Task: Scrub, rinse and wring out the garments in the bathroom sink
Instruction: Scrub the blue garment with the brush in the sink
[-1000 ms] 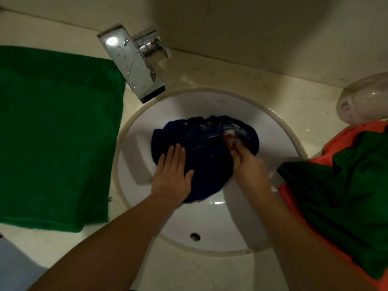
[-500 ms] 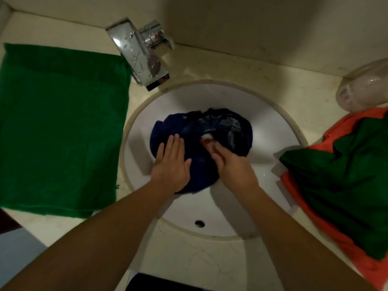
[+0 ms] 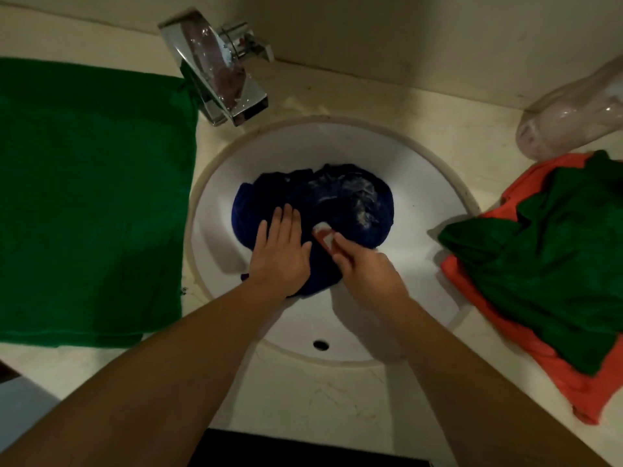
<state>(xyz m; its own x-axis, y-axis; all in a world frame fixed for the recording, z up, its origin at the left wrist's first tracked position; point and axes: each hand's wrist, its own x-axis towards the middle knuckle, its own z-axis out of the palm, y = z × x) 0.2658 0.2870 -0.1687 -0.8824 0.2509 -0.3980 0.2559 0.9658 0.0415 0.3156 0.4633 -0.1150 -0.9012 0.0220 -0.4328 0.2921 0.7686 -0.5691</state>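
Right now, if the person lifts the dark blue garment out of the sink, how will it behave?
Probably floppy: the dark blue garment lies crumpled, following the curve of the sink. Likely heavy for its size and dripping, since it looks wet. Possibly slippery where the white suds lie.

You have open white basin on the right and near walls of the sink [image 3: 421, 210], around the dark blue garment [image 3: 340, 200] that fills its middle. Your left hand [image 3: 281, 256], flat on the garment, and your right hand [image 3: 369, 273], gripping the brush [image 3: 324, 238], sit just beside each other, leaving a narrow gap. The tap [image 3: 219, 79] juts toward the far-left rim. A green towel [image 3: 91, 197] covers the table [image 3: 387, 106] left; piled garments [image 3: 553, 264] crowd the right rim, a clear container [image 3: 569, 119] beyond them. Bare table runs along the far side.
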